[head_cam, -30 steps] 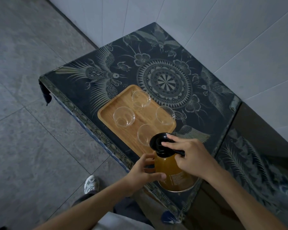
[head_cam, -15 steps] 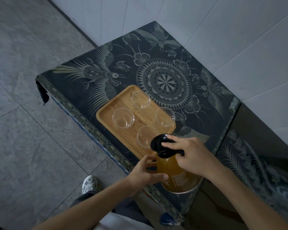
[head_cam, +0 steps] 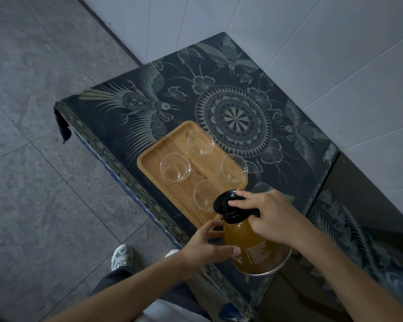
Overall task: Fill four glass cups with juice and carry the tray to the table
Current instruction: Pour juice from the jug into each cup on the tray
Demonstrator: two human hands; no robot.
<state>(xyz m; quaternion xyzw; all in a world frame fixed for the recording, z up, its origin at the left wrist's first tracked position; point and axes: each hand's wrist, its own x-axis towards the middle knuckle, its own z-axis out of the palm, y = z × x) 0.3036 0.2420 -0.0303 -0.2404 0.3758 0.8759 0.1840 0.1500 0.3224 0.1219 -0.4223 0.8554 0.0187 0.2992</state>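
Little has changed: my right hand (head_cam: 269,217) still grips the jug (head_cam: 254,247) handle, left hand (head_cam: 207,248) closed on its side, jug still on the tabletop (head_cam: 116,108) beside the tray (head_cam: 172,196), cups (head_cam: 175,168) still empty.

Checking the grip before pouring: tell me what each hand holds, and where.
Both hold the juice jug. The right hand grips its black lid and handle at the top; the left hand steadies the side of its body.
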